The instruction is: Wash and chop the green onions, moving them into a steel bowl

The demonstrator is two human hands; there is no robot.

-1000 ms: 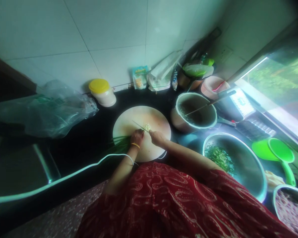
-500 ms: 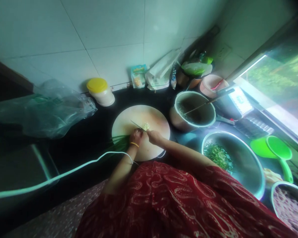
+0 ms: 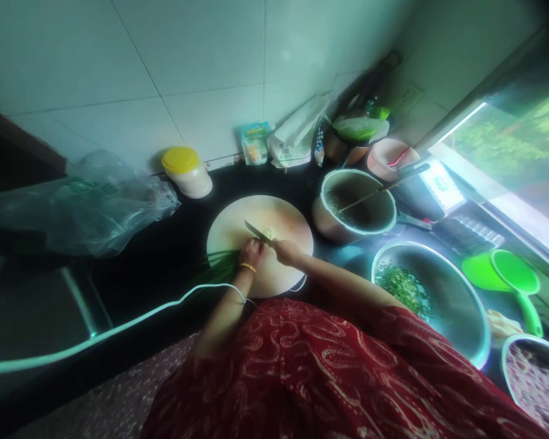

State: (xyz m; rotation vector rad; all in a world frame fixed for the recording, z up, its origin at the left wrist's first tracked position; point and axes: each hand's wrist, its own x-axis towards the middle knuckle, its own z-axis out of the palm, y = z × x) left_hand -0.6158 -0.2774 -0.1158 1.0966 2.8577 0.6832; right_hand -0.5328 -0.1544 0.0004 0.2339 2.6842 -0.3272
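On a round, pale cutting board [image 3: 283,277] my left hand [image 3: 251,252] presses down a bunch of scallions [image 3: 223,261], whose long green leaves trail off the board's left side. My right hand [image 3: 287,251] grips a kitchen knife [image 3: 256,230] by its handle, the blade pointing up and left just beyond my left fingers. A small heap of chopped pale pieces [image 3: 270,233] lies against the far side of the blade. My fingers hide the cut ends of the scallions.
A metal basin [image 3: 452,305] with chopped greens stands right, near a green scoop [image 3: 515,274] and a bowl of pinkish pieces [image 3: 537,384]. Behind are a pot [image 3: 322,219] and a yellow-lidded jar [image 3: 187,174]. A white cable [image 3: 137,318] runs across the left, below a plastic bag [image 3: 100,210].
The knife blade has turned slightly, showing more of its flat side. Both hands stay at nearly the same spot on the board.
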